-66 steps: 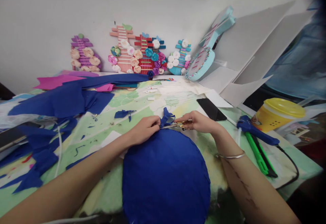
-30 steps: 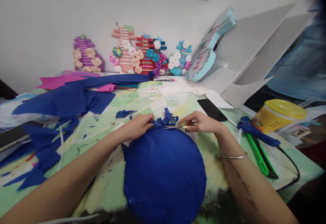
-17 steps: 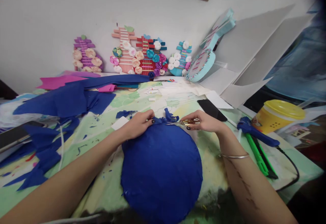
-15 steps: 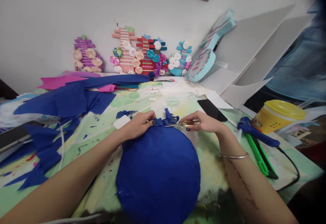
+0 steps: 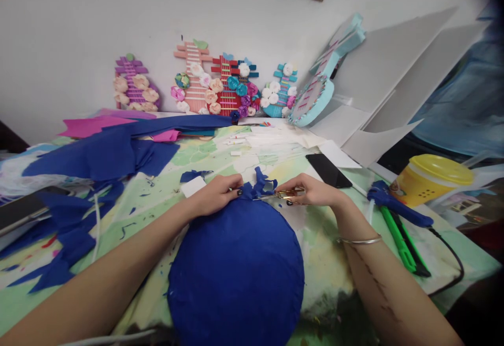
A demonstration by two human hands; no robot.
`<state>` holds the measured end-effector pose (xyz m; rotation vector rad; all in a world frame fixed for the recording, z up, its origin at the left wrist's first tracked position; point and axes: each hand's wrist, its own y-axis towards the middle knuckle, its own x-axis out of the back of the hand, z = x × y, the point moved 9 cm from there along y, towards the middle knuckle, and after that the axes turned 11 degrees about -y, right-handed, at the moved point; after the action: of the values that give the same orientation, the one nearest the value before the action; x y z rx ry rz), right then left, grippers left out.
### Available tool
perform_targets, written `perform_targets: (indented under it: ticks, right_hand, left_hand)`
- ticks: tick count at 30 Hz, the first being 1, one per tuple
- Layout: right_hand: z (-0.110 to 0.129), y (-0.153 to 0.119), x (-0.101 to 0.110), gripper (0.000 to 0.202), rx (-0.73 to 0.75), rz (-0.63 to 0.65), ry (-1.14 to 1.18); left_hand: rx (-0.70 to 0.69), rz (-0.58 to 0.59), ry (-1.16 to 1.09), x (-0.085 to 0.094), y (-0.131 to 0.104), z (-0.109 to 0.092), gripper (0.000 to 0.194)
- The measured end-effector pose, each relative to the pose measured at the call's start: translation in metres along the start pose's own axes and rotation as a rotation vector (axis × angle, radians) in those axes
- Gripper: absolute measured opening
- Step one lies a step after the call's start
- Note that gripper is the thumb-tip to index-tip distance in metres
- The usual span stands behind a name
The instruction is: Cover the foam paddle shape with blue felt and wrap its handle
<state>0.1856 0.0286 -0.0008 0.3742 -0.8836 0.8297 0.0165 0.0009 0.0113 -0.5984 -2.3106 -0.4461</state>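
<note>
A round piece covered in dark blue crepe paper [image 5: 238, 272] lies in front of me, reaching over the table's near edge. My left hand [image 5: 218, 194] is closed on its far edge, fingers pinching the blue covering. In my right hand [image 5: 311, 191] is a small pair of gold-handled scissors [image 5: 283, 195]. Their blades point left and meet the paper at the far rim. A ragged strip of blue paper [image 5: 263, 180] sticks up there, beside the blades. How far the blades are apart is too small to tell.
Blue paper sheets [image 5: 98, 151] and scraps lie on the left. On the right are a black phone [image 5: 328, 170], a blue glue gun [image 5: 397, 204], a green cutter [image 5: 397, 241] and a yellow tub [image 5: 433, 178]. Flower-trimmed paper instruments [image 5: 192, 81] lean against the wall.
The round blue piece has turned and shifted slightly left. My right hand and the scissors have moved a little left along its rim.
</note>
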Motion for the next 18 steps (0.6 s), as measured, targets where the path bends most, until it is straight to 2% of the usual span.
perform_targets:
  ticks: [3, 10, 18]
  right_hand:
    - [0.002, 0.003, -0.006, 0.041, 0.019, 0.028, 0.015]
    - [0.007, 0.006, -0.004, 0.042, 0.033, -0.053, 0.02]
    - [0.012, 0.007, -0.004, 0.042, 0.044, -0.112, -0.094]
  left_hand:
    - [-0.007, -0.004, -0.003, 0.0, 0.0, -0.001, 0.008]
    - [0.005, -0.019, -0.042, 0.001, 0.001, 0.002, 0.007]
    - [0.045, -0.039, -0.021, 0.002, 0.001, 0.006, 0.007]
